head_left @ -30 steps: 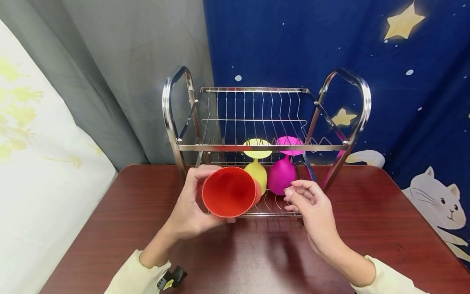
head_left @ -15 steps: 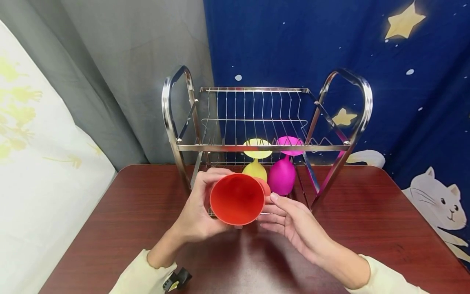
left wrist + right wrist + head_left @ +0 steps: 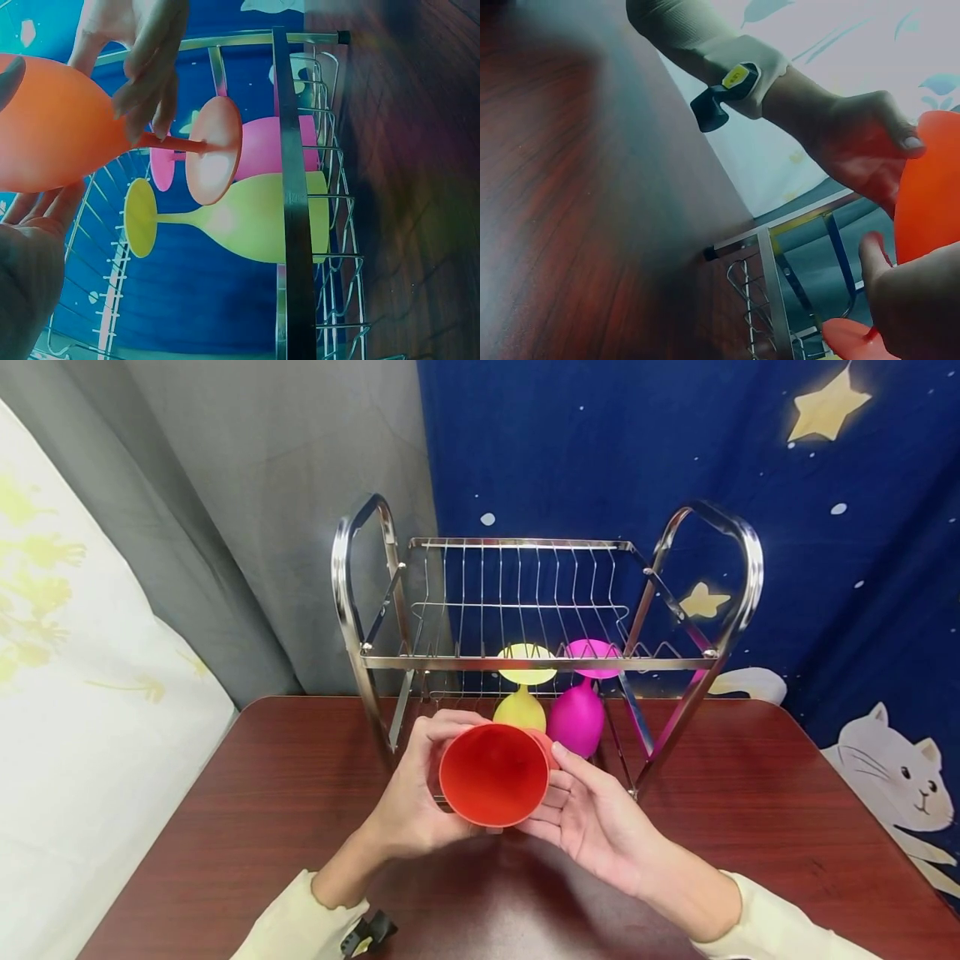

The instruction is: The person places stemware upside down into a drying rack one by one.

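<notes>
A red goblet (image 3: 493,775) is tilted with its mouth toward the head camera, in front of the rack. My left hand (image 3: 408,802) grips its bowl from the left side, thumb below and fingers over the top. From the right, my right hand (image 3: 600,831) holds the stem; in the left wrist view its fingers (image 3: 154,82) close on the stem between bowl and foot (image 3: 214,154). Behind, on the rack's lower tier, a yellow goblet (image 3: 522,710) and a magenta goblet (image 3: 577,718) stand upside down, side by side. The red goblet partly covers the yellow one.
The two-tier metal dish rack (image 3: 540,663) stands at the back of the dark wooden table (image 3: 285,802), its curved side frames rising high. A grey curtain (image 3: 300,527) and a blue curtain (image 3: 600,460) hang behind it. A small black device (image 3: 367,935) sits at the left sleeve.
The left hand has brought the red goblet a little right and nearer the body. The right hand has come in from beside the magenta goblet and taken hold of the stem.
</notes>
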The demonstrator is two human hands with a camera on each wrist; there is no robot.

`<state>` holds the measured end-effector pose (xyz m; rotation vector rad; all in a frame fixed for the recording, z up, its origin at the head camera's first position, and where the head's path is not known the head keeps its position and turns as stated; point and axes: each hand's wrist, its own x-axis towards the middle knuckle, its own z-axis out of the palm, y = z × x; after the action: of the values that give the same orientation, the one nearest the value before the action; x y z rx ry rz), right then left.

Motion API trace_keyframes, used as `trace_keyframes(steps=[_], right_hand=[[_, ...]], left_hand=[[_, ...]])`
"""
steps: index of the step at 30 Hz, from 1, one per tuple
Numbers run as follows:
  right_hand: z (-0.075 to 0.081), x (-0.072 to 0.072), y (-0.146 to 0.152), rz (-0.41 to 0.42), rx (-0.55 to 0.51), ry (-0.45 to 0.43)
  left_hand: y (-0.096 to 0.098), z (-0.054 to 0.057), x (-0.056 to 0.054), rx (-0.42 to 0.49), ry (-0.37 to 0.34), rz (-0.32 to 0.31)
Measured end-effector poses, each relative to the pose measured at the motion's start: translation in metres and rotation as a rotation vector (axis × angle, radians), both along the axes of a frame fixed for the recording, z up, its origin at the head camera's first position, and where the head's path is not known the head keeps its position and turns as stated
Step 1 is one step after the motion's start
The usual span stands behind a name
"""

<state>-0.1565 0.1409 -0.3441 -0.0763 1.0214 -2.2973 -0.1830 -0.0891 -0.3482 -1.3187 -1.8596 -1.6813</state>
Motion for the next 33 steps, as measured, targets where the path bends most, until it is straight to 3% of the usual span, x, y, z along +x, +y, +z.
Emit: trace_keyframes(steps=[11,20,29,33], right_hand=[[0.003,0.002,-0.001,0.02,-0.052,-0.067],[0.002,0.002,0.0,-0.002,-0.034,-0.018],[0.002,0.004,0.006,-0.031,0.002,-0.004],[0.001,0.004,0.008,-0.009,0.004,0.024]], left_hand=[[0.002,-0.003,-0.003,0.006,0.068,-0.063],[0.003,-0.006,-0.003,-0.071,0.124,-0.076],[-0.004,-0.007,0.008,-0.239,0.002,-0.038],[-0.008,-0.007,0.01,-0.336,0.017,0.016]])
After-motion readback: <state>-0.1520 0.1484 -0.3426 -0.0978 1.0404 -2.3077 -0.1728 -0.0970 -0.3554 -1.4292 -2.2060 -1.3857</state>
